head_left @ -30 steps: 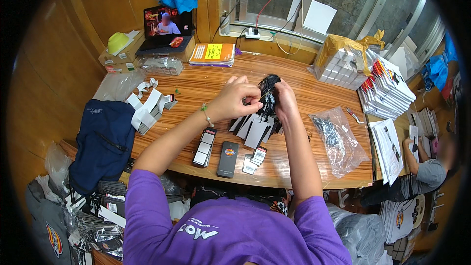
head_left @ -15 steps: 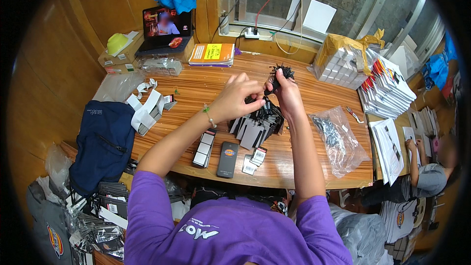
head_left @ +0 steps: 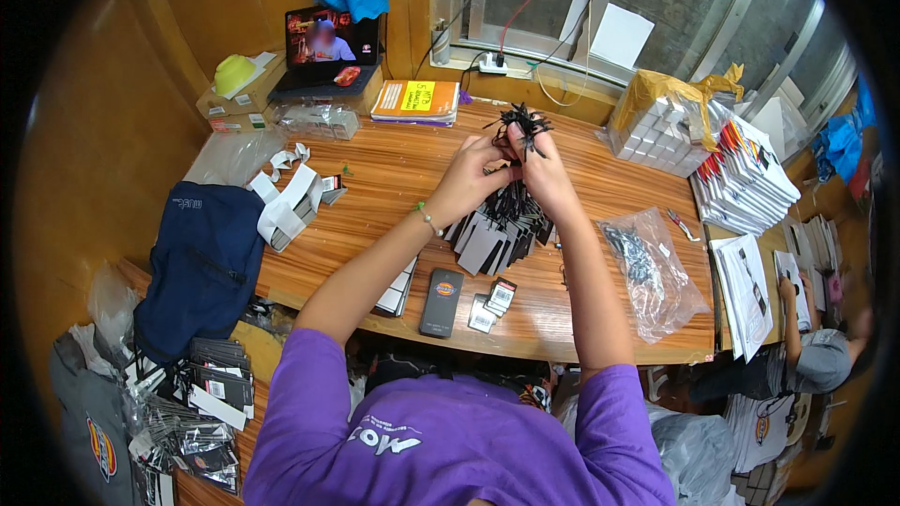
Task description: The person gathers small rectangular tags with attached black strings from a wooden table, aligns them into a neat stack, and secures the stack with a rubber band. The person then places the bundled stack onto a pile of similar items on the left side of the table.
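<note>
Both my hands are raised over the middle of the wooden table (head_left: 394, 178), gripping one bunch of black strings (head_left: 521, 120) whose ends fan out above my fingers. My left hand (head_left: 472, 171) pinches the bunch from the left, and my right hand (head_left: 542, 171) closes on it from the right. The strings run down to a cluster of dark grey hang tags (head_left: 494, 234) hanging and resting on the table below my hands. A black phone (head_left: 442, 302) and two small tags (head_left: 493, 304) lie near the table's front edge.
A clear plastic bag of black strings (head_left: 647, 260) lies to the right. A navy bag (head_left: 202, 262) and white strips (head_left: 289, 197) sit at left. At the back are a laptop (head_left: 330, 45), an orange book (head_left: 416, 99), and stacked booklets (head_left: 745, 178). Another person (head_left: 816, 356) sits at far right.
My hands have lifted the string bunch up and away from me, so the tags now hang lower beneath them. The string ends have come up above my fingers.
</note>
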Demonstrator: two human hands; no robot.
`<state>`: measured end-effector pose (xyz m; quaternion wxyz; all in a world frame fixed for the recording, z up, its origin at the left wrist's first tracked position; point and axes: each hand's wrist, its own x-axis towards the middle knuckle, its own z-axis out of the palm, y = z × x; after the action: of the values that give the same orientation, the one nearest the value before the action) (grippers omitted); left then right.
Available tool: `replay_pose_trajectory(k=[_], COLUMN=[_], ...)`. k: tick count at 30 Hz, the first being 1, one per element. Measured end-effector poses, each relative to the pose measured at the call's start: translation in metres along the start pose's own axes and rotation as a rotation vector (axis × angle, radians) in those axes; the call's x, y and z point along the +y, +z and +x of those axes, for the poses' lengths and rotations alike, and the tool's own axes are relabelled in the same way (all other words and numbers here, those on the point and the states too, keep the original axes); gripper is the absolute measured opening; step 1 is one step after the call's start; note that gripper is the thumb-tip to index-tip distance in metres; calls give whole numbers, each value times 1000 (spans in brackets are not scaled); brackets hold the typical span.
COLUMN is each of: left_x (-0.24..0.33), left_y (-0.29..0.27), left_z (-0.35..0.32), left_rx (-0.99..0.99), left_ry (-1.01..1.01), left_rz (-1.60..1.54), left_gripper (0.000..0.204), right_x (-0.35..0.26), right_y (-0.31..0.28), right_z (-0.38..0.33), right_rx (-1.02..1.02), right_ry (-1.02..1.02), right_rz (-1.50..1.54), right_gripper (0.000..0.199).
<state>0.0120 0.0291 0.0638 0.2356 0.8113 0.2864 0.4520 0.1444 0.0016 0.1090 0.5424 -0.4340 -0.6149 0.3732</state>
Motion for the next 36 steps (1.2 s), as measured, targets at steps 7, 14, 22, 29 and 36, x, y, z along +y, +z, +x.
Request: replay_pose_trajectory(k=[7,14,22,29,36], left_x=[10,27,53,113,206], left_y=[-1,-41,-115,-220,-309], left_z=[25,45,66,32,-63], left_rx=[55,107,290,496,592], left_ry=[42,76,112,50,-45], left_rz=[-151,-268,-111,26,298], left_gripper=[26,21,29,26,22], right_x=[-23,-41,48,86,111], right_y=[-16,-67,-87,-80,-70], right_z=[19,18,-62,-89,-107], right_rx=[49,116,264,149,6], right_ry=[-18,-54,93,48,47], right_rz=[404,752,702,715,680], right_gripper=[16,28,25,25,18])
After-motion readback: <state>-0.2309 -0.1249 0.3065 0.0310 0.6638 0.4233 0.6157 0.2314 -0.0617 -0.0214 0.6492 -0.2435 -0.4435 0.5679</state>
